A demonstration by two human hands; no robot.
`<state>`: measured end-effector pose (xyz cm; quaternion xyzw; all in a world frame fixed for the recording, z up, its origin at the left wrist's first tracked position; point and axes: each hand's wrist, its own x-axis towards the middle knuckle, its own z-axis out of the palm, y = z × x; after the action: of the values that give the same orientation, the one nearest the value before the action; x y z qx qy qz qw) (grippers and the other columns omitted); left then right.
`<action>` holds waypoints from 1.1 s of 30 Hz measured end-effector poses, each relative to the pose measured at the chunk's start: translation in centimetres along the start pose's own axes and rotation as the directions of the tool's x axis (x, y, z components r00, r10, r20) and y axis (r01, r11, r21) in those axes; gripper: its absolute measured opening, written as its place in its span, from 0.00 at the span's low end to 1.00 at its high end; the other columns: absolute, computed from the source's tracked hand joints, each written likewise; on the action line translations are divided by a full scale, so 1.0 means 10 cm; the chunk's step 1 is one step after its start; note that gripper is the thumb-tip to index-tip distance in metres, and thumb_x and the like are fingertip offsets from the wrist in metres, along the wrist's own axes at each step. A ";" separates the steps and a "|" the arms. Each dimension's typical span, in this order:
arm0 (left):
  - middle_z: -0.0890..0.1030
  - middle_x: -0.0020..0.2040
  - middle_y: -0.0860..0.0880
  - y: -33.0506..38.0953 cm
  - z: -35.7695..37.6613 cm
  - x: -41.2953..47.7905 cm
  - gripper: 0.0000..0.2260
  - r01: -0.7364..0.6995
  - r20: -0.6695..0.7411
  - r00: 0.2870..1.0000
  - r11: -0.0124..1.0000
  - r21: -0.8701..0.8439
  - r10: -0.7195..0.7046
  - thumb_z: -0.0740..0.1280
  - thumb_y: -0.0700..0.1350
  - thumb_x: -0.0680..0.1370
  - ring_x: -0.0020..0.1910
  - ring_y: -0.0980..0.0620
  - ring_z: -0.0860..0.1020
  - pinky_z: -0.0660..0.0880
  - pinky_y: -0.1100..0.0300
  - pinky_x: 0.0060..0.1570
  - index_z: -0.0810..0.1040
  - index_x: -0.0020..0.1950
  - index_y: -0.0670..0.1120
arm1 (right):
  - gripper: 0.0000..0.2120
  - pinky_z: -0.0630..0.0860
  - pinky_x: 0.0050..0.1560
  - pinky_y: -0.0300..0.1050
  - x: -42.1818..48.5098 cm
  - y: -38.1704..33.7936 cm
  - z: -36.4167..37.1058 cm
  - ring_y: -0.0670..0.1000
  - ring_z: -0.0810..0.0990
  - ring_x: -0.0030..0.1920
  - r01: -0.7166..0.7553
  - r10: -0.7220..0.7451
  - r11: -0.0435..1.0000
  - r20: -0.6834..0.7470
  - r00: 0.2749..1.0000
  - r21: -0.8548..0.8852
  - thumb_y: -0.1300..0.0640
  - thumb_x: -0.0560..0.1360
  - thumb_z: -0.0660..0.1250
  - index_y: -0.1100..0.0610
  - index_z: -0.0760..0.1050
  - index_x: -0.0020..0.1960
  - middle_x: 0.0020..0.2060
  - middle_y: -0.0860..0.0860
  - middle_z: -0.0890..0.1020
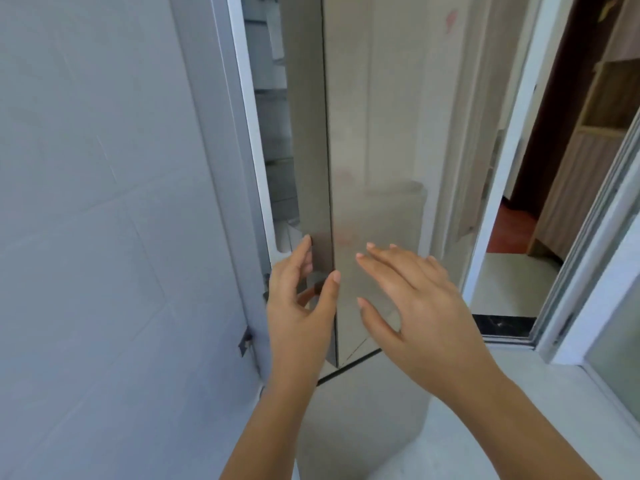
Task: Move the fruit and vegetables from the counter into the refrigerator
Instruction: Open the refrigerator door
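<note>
The refrigerator door [374, 140] is a tall, reflective steel panel in the middle of the view, standing slightly ajar. Through the gap on its left I see dim interior shelves [273, 133]. My left hand [298, 306] is at the door's free edge at about waist height, fingers on the inner side and thumb on the front corner, holding that edge. My right hand [415, 299] hovers with fingers spread straight just in front of the door's face and holds nothing; whether it touches the steel I cannot tell. No fruit or vegetables are in view.
A grey tiled wall [104, 202] fills the left side, close to the refrigerator. To the right, a white door frame [498, 188] opens onto a room with wooden shelving [595, 133]. A sliding window frame [588, 271] stands at the far right above a pale floor [467, 427].
</note>
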<state>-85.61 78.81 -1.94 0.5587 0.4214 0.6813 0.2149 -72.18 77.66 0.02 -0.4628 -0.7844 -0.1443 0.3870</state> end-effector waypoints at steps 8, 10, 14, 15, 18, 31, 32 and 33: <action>0.73 0.55 0.57 0.27 0.32 -0.52 0.21 -0.080 0.118 0.989 0.996 -0.045 0.085 0.66 0.44 0.72 0.56 0.62 0.73 0.74 0.63 0.54 0.68 0.62 0.59 | 0.22 0.71 0.60 0.60 -0.50 0.11 -0.54 0.55 0.74 0.62 -0.114 0.115 0.989 0.001 0.993 -0.097 0.48 0.73 0.57 0.57 0.73 0.63 0.61 0.53 0.77; 0.73 0.55 0.55 0.34 0.42 -0.64 0.20 -0.088 0.146 0.985 0.994 -0.066 0.097 0.66 0.44 0.72 0.56 0.63 0.73 0.74 0.64 0.53 0.69 0.62 0.58 | 0.22 0.69 0.60 0.58 -0.62 0.16 -0.68 0.55 0.75 0.61 -0.143 0.142 0.982 -0.016 0.990 -0.123 0.48 0.73 0.57 0.56 0.74 0.62 0.60 0.52 0.78; 0.73 0.57 0.54 0.49 0.66 -0.87 0.19 -0.085 0.196 0.975 0.992 -0.093 0.102 0.67 0.47 0.72 0.57 0.62 0.72 0.74 0.64 0.54 0.69 0.61 0.61 | 0.22 0.71 0.60 0.60 -0.85 0.30 -0.96 0.55 0.76 0.60 -0.183 0.180 0.973 -0.038 0.983 -0.143 0.48 0.73 0.57 0.56 0.74 0.62 0.59 0.52 0.78; 0.73 0.58 0.55 0.53 0.72 -0.93 0.19 -0.092 0.204 0.973 0.991 -0.099 0.110 0.66 0.50 0.72 0.57 0.62 0.72 0.74 0.64 0.54 0.69 0.61 0.61 | 0.22 0.71 0.59 0.60 -0.90 0.34 -1.03 0.55 0.76 0.60 -0.189 0.185 0.971 -0.044 0.982 -0.148 0.48 0.73 0.57 0.56 0.74 0.62 0.59 0.52 0.78; 0.73 0.59 0.56 0.64 0.91 -1.10 0.19 -0.082 0.237 0.966 0.991 -0.110 0.106 0.65 0.50 0.72 0.59 0.61 0.72 0.72 0.65 0.54 0.69 0.61 0.62 | 0.22 0.71 0.59 0.61 -1.07 0.49 -1.22 0.56 0.76 0.60 -0.203 0.199 0.966 -0.044 0.979 -0.160 0.48 0.73 0.57 0.57 0.74 0.62 0.59 0.52 0.78; 0.70 0.60 0.62 1.14 1.79 -1.68 0.19 -0.117 0.395 0.909 0.991 -0.063 0.132 0.63 0.49 0.74 0.60 0.65 0.70 0.66 0.75 0.56 0.69 0.65 0.55 | 0.22 0.73 0.57 0.63 -1.67 1.10 -2.04 0.56 0.76 0.60 -0.259 0.249 0.944 -0.076 0.966 -0.206 0.48 0.73 0.57 0.58 0.74 0.61 0.59 0.53 0.79; 0.71 0.60 0.60 1.16 1.80 -1.70 0.19 -0.143 0.398 0.905 0.989 -0.047 0.150 0.63 0.49 0.74 0.61 0.65 0.69 0.65 0.76 0.56 0.70 0.65 0.52 | 0.22 0.73 0.57 0.62 -1.70 1.12 -2.07 0.56 0.76 0.60 -0.264 0.252 0.943 -0.081 0.964 -0.204 0.48 0.73 0.57 0.58 0.74 0.61 0.59 0.53 0.79; 0.72 0.61 0.58 1.17 1.80 -1.72 0.19 -0.178 0.397 0.901 0.984 -0.028 0.175 0.62 0.49 0.75 0.61 0.65 0.69 0.64 0.75 0.57 0.71 0.65 0.50 | 0.22 0.73 0.57 0.62 -1.73 1.14 -2.09 0.56 0.76 0.60 -0.268 0.256 0.942 -0.086 0.963 -0.200 0.48 0.73 0.57 0.58 0.75 0.61 0.59 0.53 0.79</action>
<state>-61.67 65.24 -1.98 0.7222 0.3196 0.5683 0.2308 -48.06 60.89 -0.54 -0.5969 -0.6844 -0.1871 0.3747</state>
